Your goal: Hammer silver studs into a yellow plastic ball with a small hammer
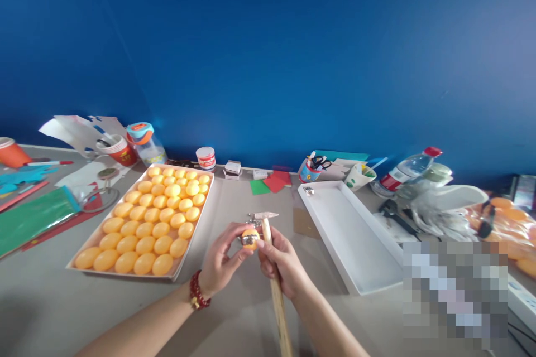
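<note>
Lettering on the clear plastic bottle's red label and on the red-and-white tub is too small to read. The left hand, fingers nearly closed, pinches a smooth orange ball banded with crinkly silver, at centre above the grey table. The right hand curls around the pale wooden handle of a metal-headed hammer, its thumb against the ball. Small silver pieces lie just beyond. Left, glossy orange balls fill a shallow box; right, a white tray holds a silver piece
</note>
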A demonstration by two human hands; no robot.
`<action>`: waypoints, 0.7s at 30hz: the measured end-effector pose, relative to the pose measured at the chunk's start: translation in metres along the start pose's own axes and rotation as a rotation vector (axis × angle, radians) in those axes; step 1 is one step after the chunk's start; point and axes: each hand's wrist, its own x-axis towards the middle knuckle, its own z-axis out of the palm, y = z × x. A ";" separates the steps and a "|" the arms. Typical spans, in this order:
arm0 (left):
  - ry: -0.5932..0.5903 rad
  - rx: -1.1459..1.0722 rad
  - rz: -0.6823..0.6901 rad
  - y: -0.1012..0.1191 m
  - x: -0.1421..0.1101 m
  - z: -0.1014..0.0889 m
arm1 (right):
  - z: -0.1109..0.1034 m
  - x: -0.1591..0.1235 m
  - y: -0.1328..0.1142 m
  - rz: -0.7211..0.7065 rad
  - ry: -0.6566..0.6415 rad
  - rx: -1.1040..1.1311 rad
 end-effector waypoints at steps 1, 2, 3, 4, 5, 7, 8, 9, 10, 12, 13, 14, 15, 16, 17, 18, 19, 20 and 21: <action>-0.011 -0.030 -0.014 0.000 0.000 0.000 | 0.000 0.000 0.000 -0.003 -0.001 0.005; -0.022 -0.061 -0.031 0.000 0.000 0.000 | 0.000 0.000 0.000 -0.007 -0.001 0.011; -0.035 -0.092 -0.048 0.000 0.000 0.000 | 0.000 0.000 0.000 -0.010 -0.002 0.018; -0.045 -0.120 -0.062 0.000 0.000 0.000 | 0.000 0.000 0.000 -0.015 -0.002 0.024; -0.054 -0.146 -0.078 0.000 0.000 0.000 | 0.000 0.000 0.000 -0.018 -0.003 0.029; -0.075 -0.185 -0.105 0.001 0.000 -0.001 | 0.000 0.001 -0.001 -0.020 -0.002 0.036; -0.086 -0.197 -0.112 0.002 0.000 -0.001 | 0.000 0.000 -0.001 -0.016 0.003 0.038; -0.094 -0.204 -0.116 0.002 0.000 -0.001 | 0.001 0.000 -0.002 -0.009 0.009 0.039; -0.098 -0.211 -0.120 0.002 0.000 -0.001 | 0.001 0.000 -0.002 -0.002 0.015 0.038; -0.093 -0.227 -0.128 0.001 -0.001 -0.001 | 0.002 0.000 -0.003 0.006 0.023 0.029; -0.087 -0.236 -0.139 0.000 -0.001 0.000 | 0.003 0.000 -0.002 0.008 0.022 0.024; -0.079 -0.242 -0.143 -0.001 -0.002 0.000 | 0.003 0.000 -0.002 0.007 0.020 0.020; -0.066 -0.234 -0.141 -0.002 -0.002 0.000 | 0.003 -0.001 -0.002 0.007 0.019 0.015; -0.042 -0.215 -0.129 -0.004 -0.003 0.000 | 0.004 -0.001 -0.001 0.009 0.017 0.007; -0.011 -0.190 -0.118 -0.005 -0.004 0.001 | 0.004 -0.001 -0.001 0.010 0.016 -0.002; 0.022 -0.166 -0.109 -0.006 -0.004 0.001 | 0.004 -0.001 0.000 0.009 0.017 -0.016; 0.047 -0.150 -0.105 -0.006 -0.005 0.001 | 0.004 0.000 0.000 0.005 0.020 -0.034; 0.069 -0.150 -0.117 -0.006 -0.005 0.001 | 0.004 0.000 0.000 -0.001 0.025 -0.056; 0.086 -0.165 -0.128 -0.006 -0.004 0.001 | 0.004 -0.001 0.000 -0.012 0.032 -0.081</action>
